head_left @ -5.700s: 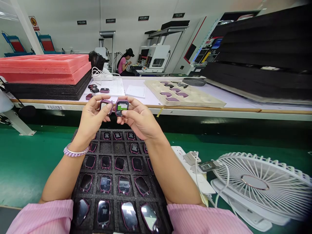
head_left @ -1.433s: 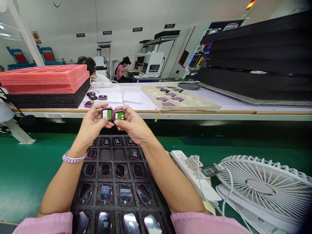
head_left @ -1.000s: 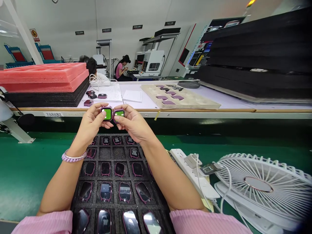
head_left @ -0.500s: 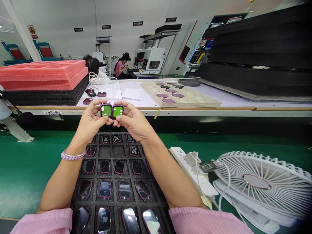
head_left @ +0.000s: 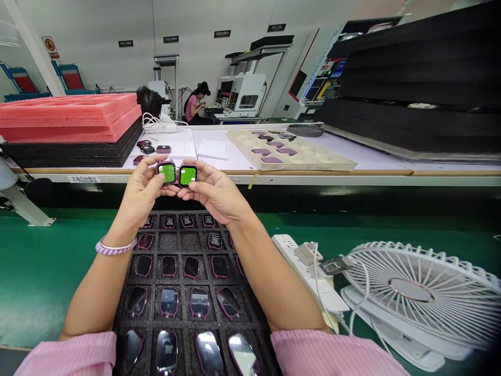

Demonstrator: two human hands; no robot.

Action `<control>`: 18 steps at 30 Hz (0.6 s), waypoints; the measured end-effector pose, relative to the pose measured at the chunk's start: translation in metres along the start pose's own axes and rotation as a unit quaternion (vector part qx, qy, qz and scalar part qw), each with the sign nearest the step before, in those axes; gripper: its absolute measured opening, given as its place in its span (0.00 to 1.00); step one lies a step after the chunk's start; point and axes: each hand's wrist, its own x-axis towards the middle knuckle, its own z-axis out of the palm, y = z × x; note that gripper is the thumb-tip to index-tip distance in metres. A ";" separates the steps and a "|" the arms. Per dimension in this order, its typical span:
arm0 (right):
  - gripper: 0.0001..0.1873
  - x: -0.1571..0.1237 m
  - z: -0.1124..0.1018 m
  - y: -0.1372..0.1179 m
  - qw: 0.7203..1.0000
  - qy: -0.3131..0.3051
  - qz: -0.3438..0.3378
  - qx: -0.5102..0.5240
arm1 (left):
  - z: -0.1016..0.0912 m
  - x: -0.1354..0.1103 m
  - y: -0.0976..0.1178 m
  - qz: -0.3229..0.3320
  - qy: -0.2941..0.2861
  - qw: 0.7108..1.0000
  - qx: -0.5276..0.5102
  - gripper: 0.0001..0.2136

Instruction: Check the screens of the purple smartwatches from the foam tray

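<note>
My left hand (head_left: 139, 196) pinches one purple watch body (head_left: 166, 172), my right hand (head_left: 213, 194) the other watch body (head_left: 187, 175), fingers closed on their edges, green screens side by side, touching. Best to keep both faces tilted toward me, thumbs off the glass. Below my wrists lies the foam tray (head_left: 178, 243) of watches.

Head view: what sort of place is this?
Likely an electronics assembly or test line: each hand holds a smartwatch body with a lit green screen above a black foam tray of similar units, with stacked foam trays behind.
</note>
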 end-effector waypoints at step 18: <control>0.30 0.001 -0.002 0.000 1.000 -0.015 0.000 0.024 | 0.001 0.001 0.001 -0.010 0.028 0.999 -0.021 0.16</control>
